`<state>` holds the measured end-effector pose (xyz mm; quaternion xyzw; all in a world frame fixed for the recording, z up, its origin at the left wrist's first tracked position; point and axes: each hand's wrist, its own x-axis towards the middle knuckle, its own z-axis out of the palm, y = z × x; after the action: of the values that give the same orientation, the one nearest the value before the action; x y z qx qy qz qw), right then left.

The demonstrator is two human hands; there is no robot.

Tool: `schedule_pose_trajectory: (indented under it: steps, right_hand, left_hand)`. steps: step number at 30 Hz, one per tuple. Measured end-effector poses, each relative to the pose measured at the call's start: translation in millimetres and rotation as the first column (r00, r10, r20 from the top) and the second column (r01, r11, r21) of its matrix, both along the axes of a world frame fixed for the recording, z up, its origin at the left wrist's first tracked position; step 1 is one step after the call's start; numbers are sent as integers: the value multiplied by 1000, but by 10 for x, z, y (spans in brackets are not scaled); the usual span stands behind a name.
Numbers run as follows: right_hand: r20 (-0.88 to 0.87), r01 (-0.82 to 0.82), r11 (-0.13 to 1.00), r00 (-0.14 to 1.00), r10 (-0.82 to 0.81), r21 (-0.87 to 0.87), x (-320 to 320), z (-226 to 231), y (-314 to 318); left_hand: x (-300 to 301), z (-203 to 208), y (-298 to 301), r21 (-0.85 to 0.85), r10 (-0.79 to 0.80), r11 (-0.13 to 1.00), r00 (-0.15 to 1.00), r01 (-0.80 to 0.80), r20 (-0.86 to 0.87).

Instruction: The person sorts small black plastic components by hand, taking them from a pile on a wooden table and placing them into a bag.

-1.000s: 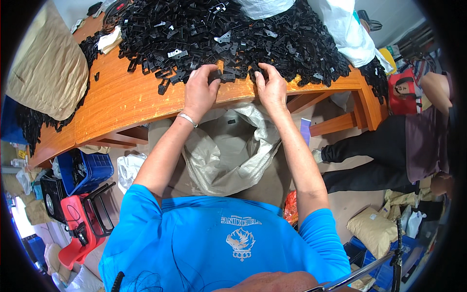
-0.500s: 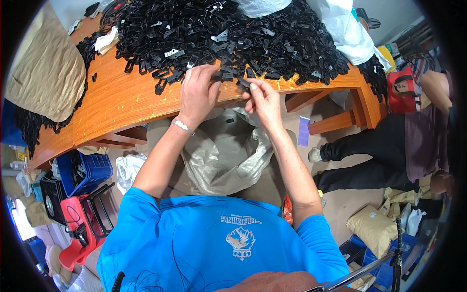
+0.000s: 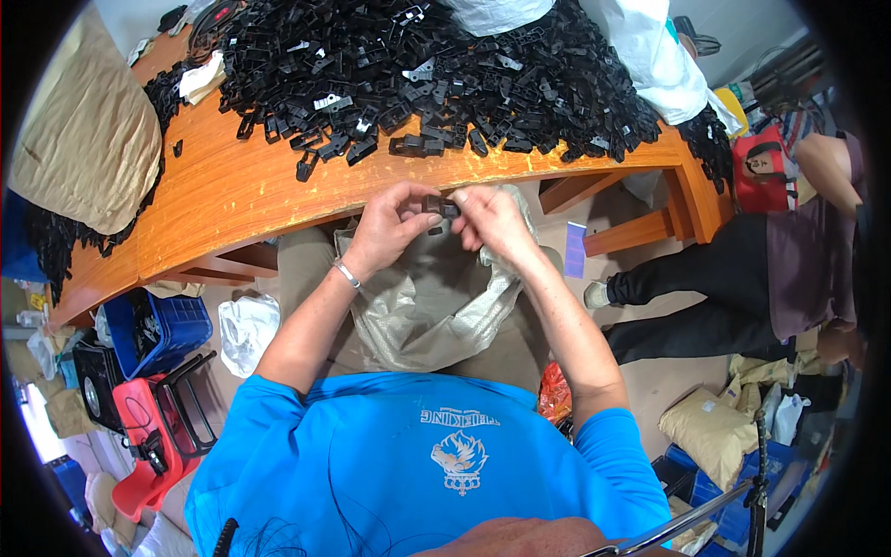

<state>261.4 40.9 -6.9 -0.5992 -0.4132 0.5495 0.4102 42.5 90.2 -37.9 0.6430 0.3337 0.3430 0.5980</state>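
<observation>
- Fingertips of the left hand [image 3: 390, 227] pinch a small black plastic piece [image 3: 440, 206], the thumb pressed against it from the near side.
- Right hand [image 3: 498, 220] meets it from the other side, thumb and forefinger closed on the same piece, the remaining fingers curled under; whether this is one piece or two fitted together is too small to tell.
- Both hands hold it just off the near edge of the counter [image 3: 213, 195], above the open mouth of a woven sack [image 3: 422, 343]; this spot probably gives the fingers room away from the clutter, and anything that slips would likely fall into the sack.
- The sack sits between the person's legs, its rim slack and folded outward, perhaps set so to keep the opening wide and within easy reach.
- Across the counter spreads a heap of black parts [image 3: 436, 74], seemingly kept in front of the person for short reaches; a few loose parts [image 3: 416, 146] lie nearer the edge, just beyond the hands.
- The parts look like hard moulded plastic, oblong and angular, many with openings, a few catching a pale glare.
- The counter is smooth orange-brown wood grain, worn in pale flecks along its edge.
- The sack is greyish, glossy and crinkled; a tan covering [image 3: 83, 130] at the left looks papery and creased.
</observation>
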Motion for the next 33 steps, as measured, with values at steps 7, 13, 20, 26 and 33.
schedule_pose_trajectory:
  steps: [7, 13, 20, 26, 33]
  right_hand:
    - [808, -95, 853, 389, -443, 514, 262, 116, 745]
    - [863, -84, 937, 424, -275, 339, 190, 179, 773]
    - [801, -77, 907, 504, -322, 414, 154, 13, 642]
    - [610, -226, 824, 773, -172, 519, -7, 327, 43]
    - [724, -413, 770, 684, -90, 486, -50, 403, -153]
  left_hand:
    - [176, 149, -18, -61, 81, 995, 993, -76, 83]
    - [184, 118, -34, -83, 72, 995, 991, -63, 114]
    - [184, 65, -18, -241, 93, 970, 976, -43, 199]
    - [137, 128, -17, -301, 66, 954, 967, 10, 244]
    - [100, 153, -92, -311, 13, 949, 978, 54, 209]
